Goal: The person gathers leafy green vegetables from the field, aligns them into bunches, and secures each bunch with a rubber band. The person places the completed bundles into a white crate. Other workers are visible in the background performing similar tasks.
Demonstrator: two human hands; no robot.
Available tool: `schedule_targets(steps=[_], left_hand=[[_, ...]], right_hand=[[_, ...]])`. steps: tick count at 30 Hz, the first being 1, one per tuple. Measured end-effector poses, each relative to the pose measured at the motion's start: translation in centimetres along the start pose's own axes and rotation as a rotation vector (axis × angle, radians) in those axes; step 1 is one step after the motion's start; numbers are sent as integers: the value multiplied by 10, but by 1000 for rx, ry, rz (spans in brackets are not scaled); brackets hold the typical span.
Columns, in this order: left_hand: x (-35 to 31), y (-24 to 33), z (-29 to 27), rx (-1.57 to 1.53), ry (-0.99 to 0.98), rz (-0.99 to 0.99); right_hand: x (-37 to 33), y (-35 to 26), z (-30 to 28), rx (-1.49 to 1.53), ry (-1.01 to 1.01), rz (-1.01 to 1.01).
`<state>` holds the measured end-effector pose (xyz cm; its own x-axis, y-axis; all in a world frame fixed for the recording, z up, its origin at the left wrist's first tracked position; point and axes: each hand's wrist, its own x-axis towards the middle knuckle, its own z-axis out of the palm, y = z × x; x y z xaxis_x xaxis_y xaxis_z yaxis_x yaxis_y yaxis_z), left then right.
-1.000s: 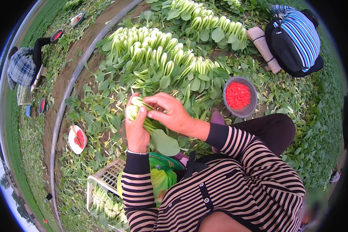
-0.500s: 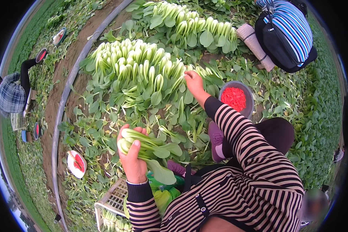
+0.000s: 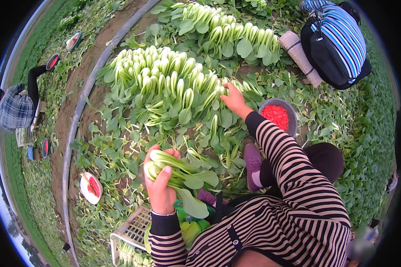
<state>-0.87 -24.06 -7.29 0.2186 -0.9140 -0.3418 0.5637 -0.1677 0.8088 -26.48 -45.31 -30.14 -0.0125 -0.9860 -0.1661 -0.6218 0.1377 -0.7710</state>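
My left hand (image 3: 161, 196) is closed around a small bunch of bok choy (image 3: 176, 167), its pale stem ends at my thumb and its green leaves hanging to the right. At the right end of a wide row of bok choy (image 3: 153, 64), my right hand (image 3: 235, 101) has its fingers bent round the pale base of one bok choy (image 3: 220, 91). The row lies stacked with white-green bases up. Just right of that hand, a dark round tub (image 3: 293, 108) holds bright red strips.
Farther off runs a second bok choy row (image 3: 245, 35). A co-worker in a striped top (image 3: 336, 40) bends by a rolled mat (image 3: 300, 58). A grey hose (image 3: 71, 142), a white dish of red strips (image 3: 98, 199) and a plastic crate (image 3: 136, 224) lie left. Loose leaves cover the ground.
The whole view has shifted a little. My right hand has moved slightly right along the row's end, fingers now round a pale base. My left hand keeps its bunch.
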Motion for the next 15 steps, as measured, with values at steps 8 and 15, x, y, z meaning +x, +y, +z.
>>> schedule_targets(steps=[8,15], left_hand=[[2,-8,-3,7,-50,38],[1,-8,-8,-32,-57,72]], right_hand=[[-93,-120,-32,954,-523,-96],[-183,-206,-32,599,-388,-539]])
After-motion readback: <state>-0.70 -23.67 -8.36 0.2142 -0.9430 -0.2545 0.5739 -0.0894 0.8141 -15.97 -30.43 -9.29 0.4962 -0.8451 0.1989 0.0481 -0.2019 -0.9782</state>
